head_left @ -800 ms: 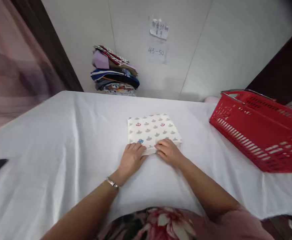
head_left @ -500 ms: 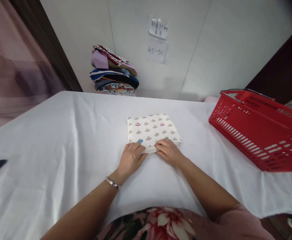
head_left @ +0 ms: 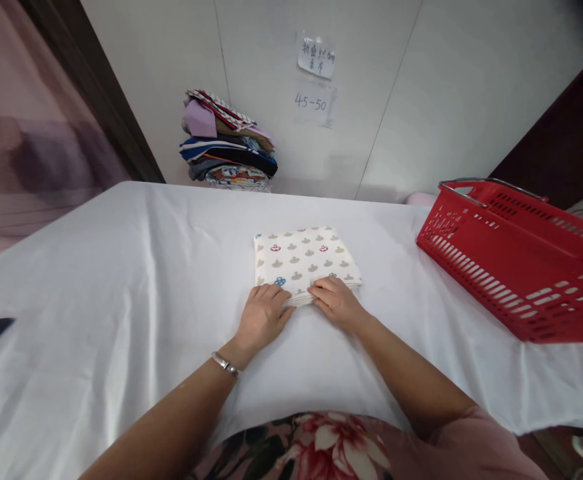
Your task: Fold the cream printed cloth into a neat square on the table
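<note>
Both hands rested on the near edge of a folded patterned cloth.

The left hand (head_left: 264,315) and right hand (head_left: 336,303) lay side by side, fingers bent over the near hem of the folded patterned cloth (head_left: 304,261). Whether the thumbs pinched its layers could not be told. The cloth stretched away from the hands toward 12 o'clock, flat on the white-covered table (head_left: 121,267). A metal bracelet (head_left: 224,365) circled the left wrist. A red plastic basket (head_left: 516,267) sat at 3 o'clock, well apart. A stack of folded fabrics (head_left: 228,143) stood against the wall at 11 o'clock, with paper notes (head_left: 316,59) taped above.
</note>
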The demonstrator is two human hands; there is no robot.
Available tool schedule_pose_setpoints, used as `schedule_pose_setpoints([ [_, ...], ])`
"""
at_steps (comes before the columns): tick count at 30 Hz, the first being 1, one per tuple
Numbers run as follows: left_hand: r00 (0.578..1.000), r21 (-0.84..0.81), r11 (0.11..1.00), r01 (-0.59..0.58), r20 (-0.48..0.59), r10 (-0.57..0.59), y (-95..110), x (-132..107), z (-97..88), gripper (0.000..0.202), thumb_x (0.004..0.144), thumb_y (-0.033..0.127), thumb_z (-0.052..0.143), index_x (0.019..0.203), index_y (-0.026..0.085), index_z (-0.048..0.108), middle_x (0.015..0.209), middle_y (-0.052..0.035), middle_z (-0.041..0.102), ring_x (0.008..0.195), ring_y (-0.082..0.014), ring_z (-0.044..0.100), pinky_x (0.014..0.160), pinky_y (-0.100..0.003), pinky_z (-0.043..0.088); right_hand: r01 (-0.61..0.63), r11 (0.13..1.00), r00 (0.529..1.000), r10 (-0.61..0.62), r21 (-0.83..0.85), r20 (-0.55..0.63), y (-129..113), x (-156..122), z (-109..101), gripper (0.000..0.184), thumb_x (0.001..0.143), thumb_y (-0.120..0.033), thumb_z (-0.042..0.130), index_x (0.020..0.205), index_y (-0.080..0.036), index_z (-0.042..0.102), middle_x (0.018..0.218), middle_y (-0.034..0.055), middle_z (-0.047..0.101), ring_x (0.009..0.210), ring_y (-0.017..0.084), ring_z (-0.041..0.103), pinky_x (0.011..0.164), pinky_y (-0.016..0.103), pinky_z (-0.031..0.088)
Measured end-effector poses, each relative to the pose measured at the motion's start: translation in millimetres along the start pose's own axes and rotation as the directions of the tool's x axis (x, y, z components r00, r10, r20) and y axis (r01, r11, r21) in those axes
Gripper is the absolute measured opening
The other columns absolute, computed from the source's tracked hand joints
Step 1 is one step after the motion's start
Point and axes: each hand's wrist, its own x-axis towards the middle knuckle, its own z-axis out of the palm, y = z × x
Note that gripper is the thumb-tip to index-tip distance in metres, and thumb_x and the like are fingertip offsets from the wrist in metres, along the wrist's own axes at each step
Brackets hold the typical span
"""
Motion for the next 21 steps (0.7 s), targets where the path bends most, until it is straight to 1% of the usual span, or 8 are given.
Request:
schedule_pose_setpoints([
  [6,1.0,0.015,1.0,0.019,-0.008,-0.019,1.7,0.4,0.5,0.012,0.084,0.025,0.059,0.093,0.02,0.062,0.09,-0.0064,0.065,0.086,-0.0234,0.057,0.078,-0.038,0.042,0.003,0.999,0.998,-0.006,-0.048,-0.061,-1.4,1.2,4.7,0.024,0.093,-0.018,0.045,0.111,-0.017,0.06,0.1,0.0101,0.06,0.091,0.022,0.051,0.08,0.036,0.042],
  [10,1.0,0.051,0.999,0.003,-0.011,-0.003,3.9,1.9,-0.6,0.01,0.085,0.024,0.055,0.092,0.019,0.062,0.087,-0.0061,0.066,0.084,-0.0234,0.057,0.075,-0.037,0.042,-0.008,0.996,0.998,0.003,-0.088,-0.065,-2.3,1.9,8.3,0.023,0.091,-0.015,0.045,0.107,-0.017,0.061,0.098,0.0093,0.061,0.089,0.022,0.05,0.078,0.035,0.041],
  [13,0.999,0.084,0.996,-0.038,-0.008,0.039,3.5,3.5,-1.3,0.014,0.084,0.017,0.053,0.095,0.019,0.061,0.087,-0.0058,0.065,0.083,-0.023,0.057,0.075,-0.037,0.041,-0.022,0.994,0.995,0.012,-0.105,-0.102,-3.1,2.5,9.8,0.023,0.091,-0.014,0.044,0.104,-0.017,0.061,0.097,0.0087,0.06,0.088,0.021,0.049,0.077,0.035,0.04],
  [16,0.996,0.116,0.991,-0.07,-0.039,0.075,1.6,5.4,-2.7,0.021,0.082,0.009,0.05,0.097,0.019,0.061,0.088,-0.006,0.065,0.083,-0.0222,0.056,0.075,-0.037,0.041,-0.029,0.993,0.989,0.012,-0.119,-0.146,-3.5,3.0,10.3,0.023,0.091,-0.016,0.042,0.104,-0.018,0.061,0.098,0.0093,0.059,0.088,0.021,0.049,0.078,0.035,0.04],
  [18,0.996,0.14,0.987,-0.075,-0.044,0.082,0.8,6.2,-3.7,0.021,0.083,0.008,0.047,0.094,0.019,0.062,0.087,-0.0059,0.065,0.081,-0.022,0.056,0.074,-0.036,0.041,-0.022,0.992,0.992,0.006,-0.124,-0.127,-3.4,3.2,11.2,0.022,0.091,-0.016,0.043,0.103,-0.017,0.062,0.097,0.009,0.06,0.088,0.021,0.049,0.077,0.035,0.039],
  [21,0.997,0.161,0.983,-0.082,0.004,0.083,1.1,5.6,-4.6,0.021,0.085,0.008,0.045,0.089,0.02,0.063,0.083,-0.0061,0.064,0.078,-0.022,0.055,0.072,-0.036,0.041,-0.019,0.992,0.997,0.009,-0.125,-0.074,-2.9,2.9,12.6,0.023,0.09,-0.012,0.044,0.102,-0.017,0.063,0.094,0.008,0.061,0.087,0.021,0.05,0.077,0.035,0.039],
])
